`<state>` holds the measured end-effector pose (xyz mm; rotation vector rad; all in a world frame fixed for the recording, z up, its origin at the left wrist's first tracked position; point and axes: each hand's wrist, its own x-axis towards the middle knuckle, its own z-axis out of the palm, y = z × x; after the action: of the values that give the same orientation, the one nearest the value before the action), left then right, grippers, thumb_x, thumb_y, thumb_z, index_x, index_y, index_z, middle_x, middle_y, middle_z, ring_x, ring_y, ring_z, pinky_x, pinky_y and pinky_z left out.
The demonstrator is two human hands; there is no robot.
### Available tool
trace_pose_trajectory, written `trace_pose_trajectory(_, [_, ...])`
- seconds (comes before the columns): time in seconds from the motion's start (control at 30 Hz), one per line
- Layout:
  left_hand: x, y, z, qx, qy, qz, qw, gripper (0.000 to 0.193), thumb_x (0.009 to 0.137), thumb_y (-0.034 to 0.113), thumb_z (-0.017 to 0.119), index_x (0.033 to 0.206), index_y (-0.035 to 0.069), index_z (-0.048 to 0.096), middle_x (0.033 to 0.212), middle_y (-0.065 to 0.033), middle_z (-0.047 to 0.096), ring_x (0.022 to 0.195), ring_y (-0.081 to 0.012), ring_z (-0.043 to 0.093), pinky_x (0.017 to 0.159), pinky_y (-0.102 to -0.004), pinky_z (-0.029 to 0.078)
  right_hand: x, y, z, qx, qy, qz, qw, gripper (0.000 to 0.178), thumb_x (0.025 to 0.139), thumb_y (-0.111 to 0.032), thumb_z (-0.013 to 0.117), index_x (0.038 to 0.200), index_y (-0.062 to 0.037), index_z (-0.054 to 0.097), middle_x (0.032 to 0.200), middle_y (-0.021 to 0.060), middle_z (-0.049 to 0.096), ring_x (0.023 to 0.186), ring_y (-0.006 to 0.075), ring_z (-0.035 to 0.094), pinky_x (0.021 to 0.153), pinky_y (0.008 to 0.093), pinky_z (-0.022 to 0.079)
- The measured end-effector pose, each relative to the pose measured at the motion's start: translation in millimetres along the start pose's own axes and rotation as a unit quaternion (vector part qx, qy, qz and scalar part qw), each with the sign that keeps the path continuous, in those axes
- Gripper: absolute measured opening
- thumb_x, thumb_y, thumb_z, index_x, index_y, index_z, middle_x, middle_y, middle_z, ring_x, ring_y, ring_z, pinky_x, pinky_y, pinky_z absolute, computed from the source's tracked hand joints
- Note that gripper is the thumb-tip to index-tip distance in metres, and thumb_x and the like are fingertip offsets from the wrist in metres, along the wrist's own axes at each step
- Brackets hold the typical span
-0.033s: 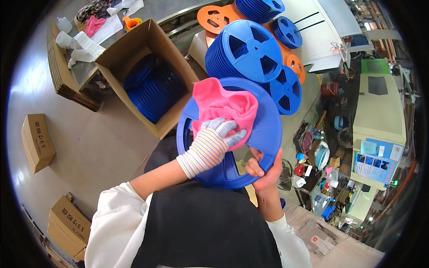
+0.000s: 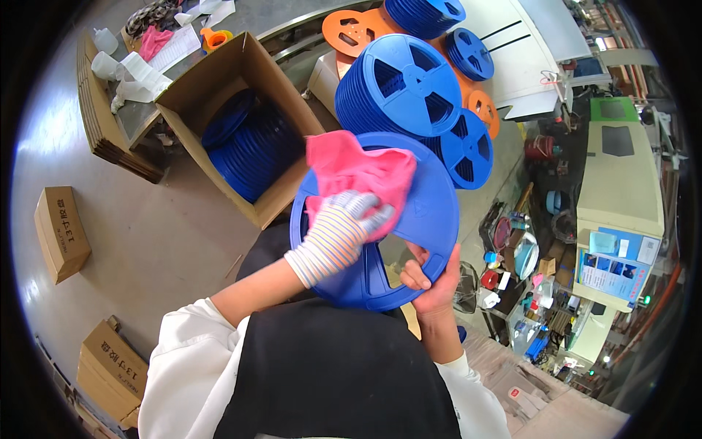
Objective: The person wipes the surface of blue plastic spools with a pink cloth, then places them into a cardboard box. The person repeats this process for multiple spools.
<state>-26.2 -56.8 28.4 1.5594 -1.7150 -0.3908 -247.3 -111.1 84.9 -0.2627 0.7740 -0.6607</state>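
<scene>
A blue plastic reel (image 2: 434, 192) with cut-out windows is held up in front of my body. My left hand (image 2: 338, 233), in a striped knit glove, presses a crumpled pink cloth (image 2: 365, 164) against the reel's face, its fingers bent into the fabric. The cloth covers the reel's centre and its upper left part. Bare, my right hand (image 2: 431, 282) grips the reel's lower right rim, with fingers curled through a window.
A cardboard box (image 2: 175, 110) of blue reels stands open beyond the reel at left. Stacked blue reels (image 2: 413, 84) and orange reels (image 2: 351, 33) lie ahead. Closed cartons (image 2: 62, 234) sit on the floor at left; a cluttered bench (image 2: 523, 329) and beige machine (image 2: 621, 183) are at right.
My left hand and the pink cloth have shifted slightly left across the reel, baring more of its right face. My right hand keeps its grip on the rim.
</scene>
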Motion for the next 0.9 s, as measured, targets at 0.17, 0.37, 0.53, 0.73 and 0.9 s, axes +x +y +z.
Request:
trace_pose_trajectory(0.17, [-36.4,-75.3,-7.6,0.133,-0.104,-0.1,0.981,0.062,0.064,0.003,0.066,0.125,0.011,0.063,0.116,-0.0146,0.06,0.1,-0.0374,0.059,0.088,-0.0459,0.049,-1.6,-9.4,-19.6,0.025,-0.041,-0.033,0.998,0.065,0.098,-0.064,0.041,0.094,-0.0037,0.065,0.148,0.0196,0.047,0.045,0.0074,0.036,0.046,0.024,0.026])
trace_pose_trajectory(0.37, [-97.2,-118.8,-39.9,0.186,-0.045,-0.28,0.941,0.084,0.064,0.004,0.071,0.143,0.013,0.048,0.127,-0.0163,0.054,0.111,-0.0379,0.056,0.097,-0.0454,0.046,0.6,-25.6,-34.7,0.083,-0.045,-0.069,0.993,0.065,0.098,-0.062,0.044,0.092,0.0009,0.06,0.142,0.0211,0.051,0.043,0.0068,0.037,0.043,0.0234,0.027])
trace_pose_trajectory(0.53, [-93.7,-106.6,-35.3,0.178,-0.06,-0.178,0.966,0.09,0.064,0.006,0.075,0.147,0.019,0.043,0.129,-0.0199,0.052,0.113,-0.0406,0.056,0.097,-0.0471,0.047,14.3,-35.0,-28.8,0.14,-0.048,-0.071,0.986,0.064,0.099,-0.057,0.047,0.093,0.0054,0.059,0.144,0.0268,0.046,0.043,0.0079,0.037,0.042,0.023,0.03])
trace_pose_trajectory(0.73, [-81.7,-99.0,-35.0,-0.252,0.018,-0.254,0.934,0.099,0.062,-0.001,0.063,0.155,0.015,0.033,0.126,-0.0207,0.06,0.115,-0.0342,0.059,0.1,-0.0387,0.047,23.6,-33.1,-20.7,0.166,-0.05,-0.074,0.982,0.063,0.099,-0.056,0.047,0.094,0.0066,0.058,0.142,0.0263,0.047,0.044,0.0086,0.04,0.042,0.0229,0.032])
trace_pose_trajectory(0.9, [-76.2,-76.5,-83.9,-0.585,-0.06,-0.341,0.734,0.096,0.067,0.015,0.071,0.154,0.004,0.033,0.123,-0.0121,0.064,0.119,-0.0234,0.059,0.108,-0.0335,0.041,25.0,-32.4,-25.3,0.112,-0.141,-0.075,0.981,0.063,0.099,-0.052,0.051,0.103,0.0106,0.054,0.15,0.025,0.04,0.046,0.008,0.043,0.043,0.022,0.034])
